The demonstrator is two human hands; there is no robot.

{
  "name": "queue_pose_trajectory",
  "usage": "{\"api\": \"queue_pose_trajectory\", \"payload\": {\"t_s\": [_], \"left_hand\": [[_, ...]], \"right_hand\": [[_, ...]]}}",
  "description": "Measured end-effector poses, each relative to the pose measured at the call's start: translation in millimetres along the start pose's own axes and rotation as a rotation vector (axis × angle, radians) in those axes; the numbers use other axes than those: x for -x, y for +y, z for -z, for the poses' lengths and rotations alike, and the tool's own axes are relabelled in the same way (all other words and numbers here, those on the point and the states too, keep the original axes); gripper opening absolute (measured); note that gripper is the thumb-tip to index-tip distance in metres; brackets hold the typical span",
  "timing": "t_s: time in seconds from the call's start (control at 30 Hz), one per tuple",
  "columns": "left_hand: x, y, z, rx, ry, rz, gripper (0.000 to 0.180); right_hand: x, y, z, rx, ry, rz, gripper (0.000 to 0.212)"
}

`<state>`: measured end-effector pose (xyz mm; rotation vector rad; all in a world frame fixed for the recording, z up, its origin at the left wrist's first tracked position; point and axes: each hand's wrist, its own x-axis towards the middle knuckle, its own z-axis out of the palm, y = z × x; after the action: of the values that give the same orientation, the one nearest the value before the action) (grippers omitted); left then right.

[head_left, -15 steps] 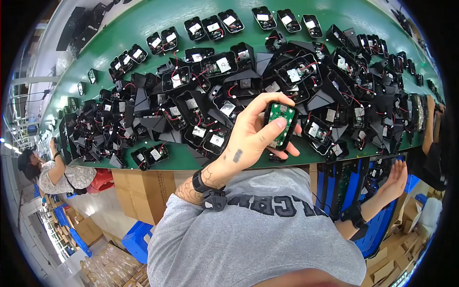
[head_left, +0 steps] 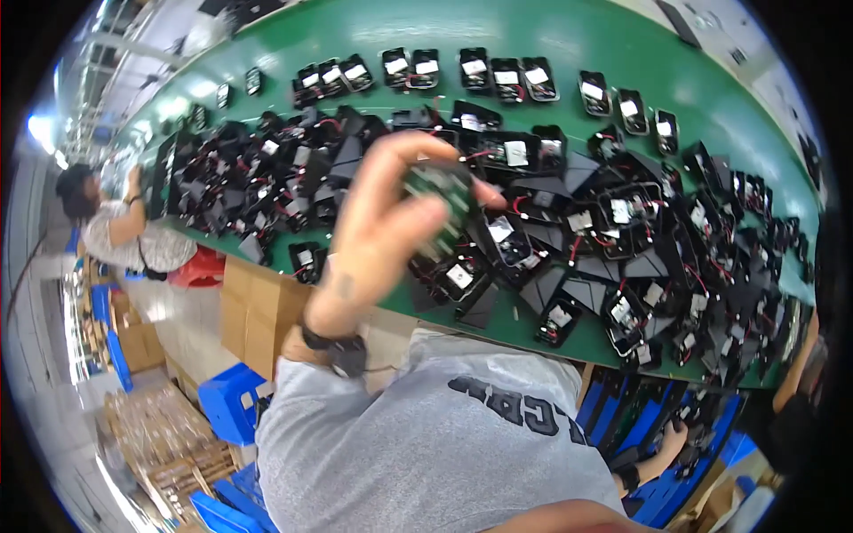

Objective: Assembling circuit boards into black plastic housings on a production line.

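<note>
My left hand (head_left: 366,233) is raised over the table, its fingers and thumb wrapped round a small black housing with a green circuit board (head_left: 451,194). Motion blurs both. Low at the right, my right hand (head_left: 674,438) reaches down to a pile of black parts (head_left: 697,433) in a blue bin (head_left: 647,487); its fingertips are hidden among them, so a grip cannot be made out. Beneath my left hand lies a heap of open black housings (head_left: 516,154) with white labels and red wires.
The green table (head_left: 569,27) carries rows of black housings (head_left: 506,78) along its far side. A cardboard box (head_left: 259,311) and a blue crate (head_left: 233,404) stand at the left. One co-worker (head_left: 133,226) is at the far left; another's arm (head_left: 797,360) shows at the right edge.
My left hand has moved left with the circuit-board housing. My right hand has gone down from beside the table edge into the black parts. The whole view has turned and shifted.
</note>
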<state>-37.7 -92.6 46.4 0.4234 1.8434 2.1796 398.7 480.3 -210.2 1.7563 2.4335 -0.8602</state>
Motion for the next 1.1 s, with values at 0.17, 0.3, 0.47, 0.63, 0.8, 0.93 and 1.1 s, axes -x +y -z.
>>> {"api": "queue_pose_trajectory", "payload": {"t_s": [0.17, 0.3, 0.47, 0.63, 0.8, 0.93, 1.1], "left_hand": [[-51.4, 55.4, 154.7, -0.843, 0.416, -0.129, 0.042], [-113.6, 43.5, 390.1, -1.413, 0.694, 0.129, 0.053], [-134.3, -14.4, 415.4, -1.606, 0.565, 0.328, 0.053], [-138.2, -30.0, 401.9, -1.87, 0.593, 0.097, 0.027], [-129.1, 1.9, 359.9, -1.819, 0.431, 0.438, 0.035], [-136.6, -21.5, 373.0, -1.499, 0.266, 0.4, 0.042], [-146.3, -19.2, 377.1, -1.351, 0.184, 0.271, 0.04]], "right_hand": [[33.5, -95.3, 9.1, 0.169, 0.061, -0.066, 0.046], [25.3, -106.0, 5.3, 0.256, 0.122, -0.031, 0.045], [43.9, -83.6, 14.3, 0.312, 0.318, -0.009, 0.04], [43.2, -20.2, 19.4, 0.126, 0.407, -0.054, 0.029], [65.3, -73.4, 21.5, 0.129, 0.07, -0.475, 0.033], [58.4, -56.3, 19.0, 0.086, -0.128, -0.311, 0.034], [56.9, 1.3, 7.5, 0.061, -0.056, 0.096, 0.016]]}}
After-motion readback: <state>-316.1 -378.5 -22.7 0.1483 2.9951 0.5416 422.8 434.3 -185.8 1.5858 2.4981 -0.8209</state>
